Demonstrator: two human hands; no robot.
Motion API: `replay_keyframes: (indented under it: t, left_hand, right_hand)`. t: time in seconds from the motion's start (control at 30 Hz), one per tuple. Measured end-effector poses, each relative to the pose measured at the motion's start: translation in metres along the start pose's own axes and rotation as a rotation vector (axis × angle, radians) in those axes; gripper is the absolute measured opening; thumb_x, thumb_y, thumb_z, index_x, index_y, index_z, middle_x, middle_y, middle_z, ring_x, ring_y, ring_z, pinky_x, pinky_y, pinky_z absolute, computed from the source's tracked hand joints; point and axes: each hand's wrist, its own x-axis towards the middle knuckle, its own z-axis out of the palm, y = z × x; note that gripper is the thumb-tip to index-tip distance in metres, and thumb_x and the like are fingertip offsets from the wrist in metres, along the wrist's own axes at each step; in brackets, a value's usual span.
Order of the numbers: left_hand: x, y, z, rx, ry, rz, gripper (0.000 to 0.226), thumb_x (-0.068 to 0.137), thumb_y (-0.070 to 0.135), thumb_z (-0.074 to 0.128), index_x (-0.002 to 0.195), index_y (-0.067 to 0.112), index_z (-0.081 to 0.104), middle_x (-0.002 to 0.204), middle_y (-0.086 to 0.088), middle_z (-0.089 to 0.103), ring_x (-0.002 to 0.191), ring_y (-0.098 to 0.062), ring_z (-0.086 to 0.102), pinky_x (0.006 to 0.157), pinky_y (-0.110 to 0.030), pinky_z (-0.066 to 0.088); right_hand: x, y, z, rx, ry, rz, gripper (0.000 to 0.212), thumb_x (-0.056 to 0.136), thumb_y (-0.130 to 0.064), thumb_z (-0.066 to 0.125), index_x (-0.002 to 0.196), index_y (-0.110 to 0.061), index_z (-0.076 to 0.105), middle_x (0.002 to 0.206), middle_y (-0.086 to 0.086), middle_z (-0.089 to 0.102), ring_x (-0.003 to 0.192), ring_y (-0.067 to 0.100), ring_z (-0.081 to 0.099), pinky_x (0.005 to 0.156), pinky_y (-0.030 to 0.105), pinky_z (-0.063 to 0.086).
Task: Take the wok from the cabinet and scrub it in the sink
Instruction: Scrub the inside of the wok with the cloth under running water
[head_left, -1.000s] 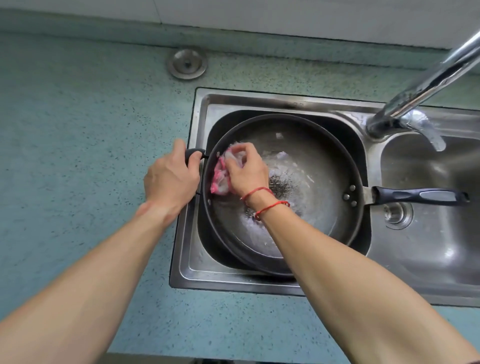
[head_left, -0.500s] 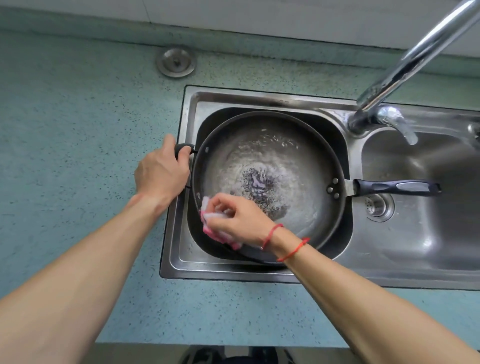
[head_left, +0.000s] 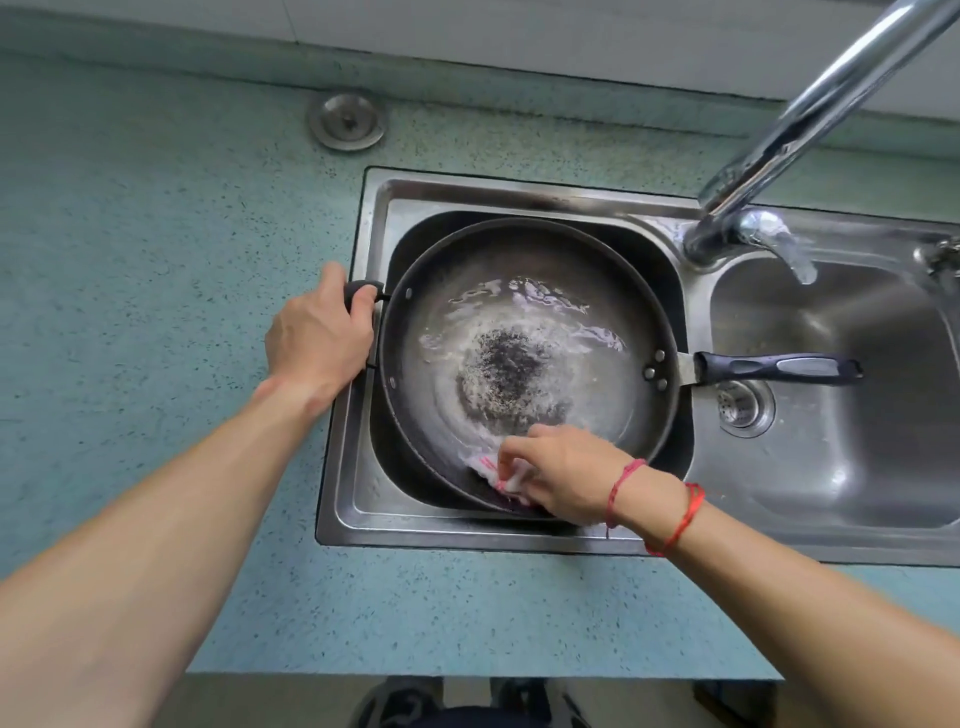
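Fetching step evidently done: wok (head_left: 519, 270) out of the cabinet and seated in the left basin of the steel double sink (head_left: 467, 535), long black handle (head_left: 779, 368) jutting out over the right basin. Scrubbing judged well under way, not finished. Left hand (head_left: 317, 338) wrapped around the small loop handle (head_left: 361, 288) at the wok's left rim, fingers curled on it, steadying. Right hand (head_left: 566, 473) down at the near inner wall, fingertips pinching a crumpled pink-and-white cloth (head_left: 498, 470) and pressing it against the metal. Foamy water (head_left: 519, 301) smeared in swirls over the far and middle wall, so most of the inside seemingly wiped over at least once. Dark speckled patch (head_left: 506, 369) at the bottom centre, apart from the cloth, probably residue in need of more rubbing. Outside of the wok hidden by the basin; impossible to tell whether cleaned. Likely left: working the centre patch, finishing the near wall, rinsing
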Motion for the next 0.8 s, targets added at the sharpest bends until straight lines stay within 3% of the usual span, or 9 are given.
replay_keyframes:
  t: [0.2,0.3,0.37,0.47,0.5,0.57,0.63,0.73,0.8]
  left_hand:
    - [0.002,-0.003,0.004,0.001,0.007,0.015,0.031,0.103,0.043,0.037,0.094,0.014,0.041,0.069,-0.007,0.054,0.065,-0.032,0.053,0.058,-0.039,0.042]
    - [0.002,-0.003,0.004,0.005,0.003,0.012,0.031,0.103,0.043,0.037,0.094,0.014,0.04,0.069,-0.006,0.053,0.066,-0.032,0.052,0.058,-0.039,0.039]
    - [0.003,-0.004,0.004,0.01,0.006,0.021,0.029,0.103,0.043,0.037,0.094,0.015,0.038,0.072,-0.008,0.055,0.067,-0.032,0.052,0.059,-0.039,0.039]
    - [0.003,-0.004,0.004,0.017,0.009,0.027,0.029,0.103,0.042,0.036,0.095,0.015,0.038,0.075,-0.011,0.055,0.069,-0.033,0.052,0.06,-0.04,0.038]
    - [0.003,-0.003,0.004,0.014,0.011,0.027,0.03,0.103,0.042,0.036,0.096,0.014,0.039,0.076,-0.012,0.057,0.069,-0.034,0.053,0.061,-0.041,0.041]
    - [0.004,-0.003,0.005,0.014,0.013,0.029,0.032,0.103,0.043,0.036,0.099,0.012,0.042,0.078,-0.015,0.06,0.071,-0.036,0.056,0.064,-0.044,0.047]
    - [0.003,-0.003,0.006,0.01,0.009,0.031,0.033,0.102,0.044,0.036,0.1,0.011,0.043,0.08,-0.017,0.062,0.073,-0.038,0.058,0.067,-0.047,0.05]
    - [0.003,-0.002,0.006,0.017,0.011,0.031,0.034,0.102,0.044,0.036,0.101,0.011,0.043,0.083,-0.021,0.063,0.073,-0.038,0.056,0.066,-0.046,0.047]
    - [0.005,-0.003,0.006,0.025,0.009,0.026,0.033,0.102,0.044,0.036,0.101,0.011,0.043,0.084,-0.022,0.063,0.071,-0.036,0.051,0.063,-0.044,0.042]
  right_hand:
    - [0.046,-0.037,0.015,0.124,0.331,0.046,0.033,0.091,-0.029,0.053,0.122,-0.019,0.045,0.11,0.012,0.054,0.093,0.039,0.06,0.078,0.046,0.051]
    - [0.085,-0.058,0.003,0.385,0.482,0.134,0.036,0.09,-0.029,0.054,0.123,-0.02,0.046,0.113,0.011,0.059,0.093,0.034,0.061,0.081,0.043,0.05]
    - [0.107,-0.067,-0.011,0.695,0.537,0.219,0.036,0.088,-0.033,0.057,0.121,-0.028,0.045,0.105,0.004,0.065,0.081,0.026,0.068,0.073,0.046,0.058]
    - [0.125,-0.071,-0.033,1.056,0.595,0.302,0.032,0.094,-0.027,0.059,0.124,-0.021,0.049,0.096,-0.005,0.064,0.063,0.012,0.065,0.055,0.02,0.054]
    - [0.129,-0.069,-0.04,1.051,0.623,0.317,0.031,0.095,-0.029,0.058,0.123,-0.019,0.051,0.097,-0.007,0.06,0.069,0.01,0.062,0.059,0.013,0.048]
    - [0.132,-0.067,-0.049,1.031,0.667,0.324,0.027,0.094,-0.037,0.058,0.115,-0.02,0.056,0.103,-0.003,0.06,0.09,0.015,0.062,0.077,0.023,0.047]
    - [0.129,-0.07,-0.049,1.012,0.675,0.3,0.023,0.092,-0.041,0.059,0.105,-0.022,0.059,0.099,-0.002,0.065,0.088,0.014,0.063,0.079,0.027,0.049]
    - [0.107,-0.083,-0.038,1.139,0.579,0.197,0.021,0.092,-0.038,0.061,0.095,-0.018,0.062,0.067,-0.003,0.064,0.051,0.011,0.06,0.052,0.026,0.053]
    - [0.092,-0.088,-0.025,1.217,0.47,0.14,0.018,0.088,-0.038,0.065,0.084,-0.021,0.062,0.059,0.002,0.064,0.047,0.019,0.06,0.047,0.034,0.052]
